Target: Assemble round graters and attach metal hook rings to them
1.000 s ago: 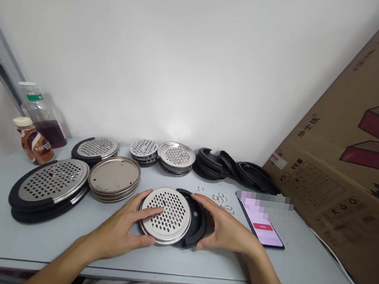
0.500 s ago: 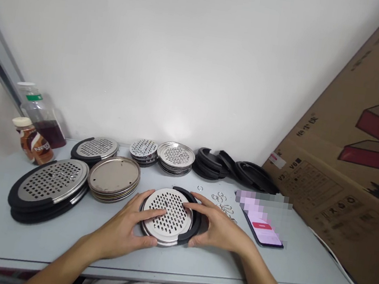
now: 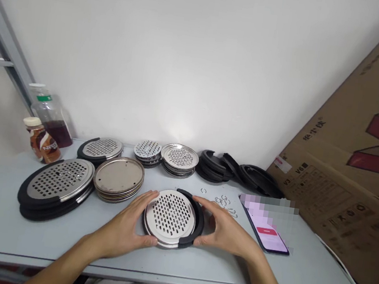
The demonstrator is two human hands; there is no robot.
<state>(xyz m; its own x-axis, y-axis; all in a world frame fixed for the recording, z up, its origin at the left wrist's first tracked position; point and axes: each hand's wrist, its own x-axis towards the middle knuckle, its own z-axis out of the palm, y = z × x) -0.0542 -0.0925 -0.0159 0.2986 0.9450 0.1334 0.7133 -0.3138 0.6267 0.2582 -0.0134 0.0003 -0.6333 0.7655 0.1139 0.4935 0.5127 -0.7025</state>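
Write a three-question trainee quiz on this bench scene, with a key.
1. True or false: the perforated disc sits inside the black ring.
2. Which lies nearest the right hand? A) bottles B) phone C) cardboard box
3. Fill in: the left hand touches the disc's ____ edge.

Key:
1. True; the ring wraps its right side.
2. B; the phone lies just right of that hand; the bottles stand far left.
3. Left.
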